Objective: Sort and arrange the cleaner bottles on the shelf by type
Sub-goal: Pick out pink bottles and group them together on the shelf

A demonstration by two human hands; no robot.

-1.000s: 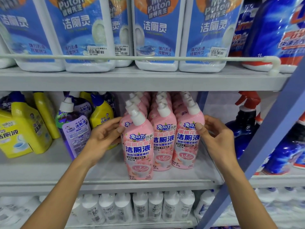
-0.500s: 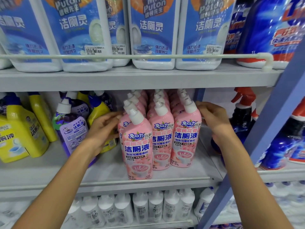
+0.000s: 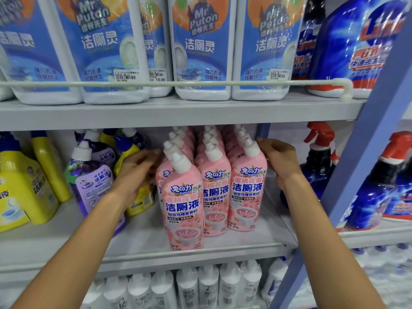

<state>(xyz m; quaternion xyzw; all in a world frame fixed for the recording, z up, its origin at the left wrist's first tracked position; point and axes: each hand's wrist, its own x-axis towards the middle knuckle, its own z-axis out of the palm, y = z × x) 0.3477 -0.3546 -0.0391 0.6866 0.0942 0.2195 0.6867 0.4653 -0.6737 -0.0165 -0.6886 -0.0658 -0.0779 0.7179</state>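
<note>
- Nearest the camera, the middle shelf (image 3: 66, 244) carried the pink bottles (image 3: 217, 186) about halfway along its width. They stood upright in three rows running from the front lip back toward the rear wall.
- One front-left pink bottle (image 3: 184, 208) stood forward of the other two front ones, close to the lip, so the front line was uneven.
- The block sat between the two hands. It lay to the right of the left hand (image 3: 137, 172) and to the left of the right hand (image 3: 282, 162), and both were equally near it.
- The left hand lay against the left flank of the block behind that forward bottle, its fingers fairly straight and gripping nothing. Motion blur hid the fingertips.
- The right hand touched the shoulder of the right row's front bottle, fingers bent toward its white cap. Whether it was pinching or only pressing could not be told.
- The bottles were tall and slim, so their long axis was vertical. Judged from that, a push up high could tip them, and squeezing inward from both sides looked the likely move.
- All had pink peach-blossom labels and angled white caps, so they were one type.
- Farther left stood a purple bottle (image 3: 93, 181) and yellow bottles (image 3: 24, 188), mixed together. Blue spray bottles (image 3: 318, 168) stood to the right.
</note>
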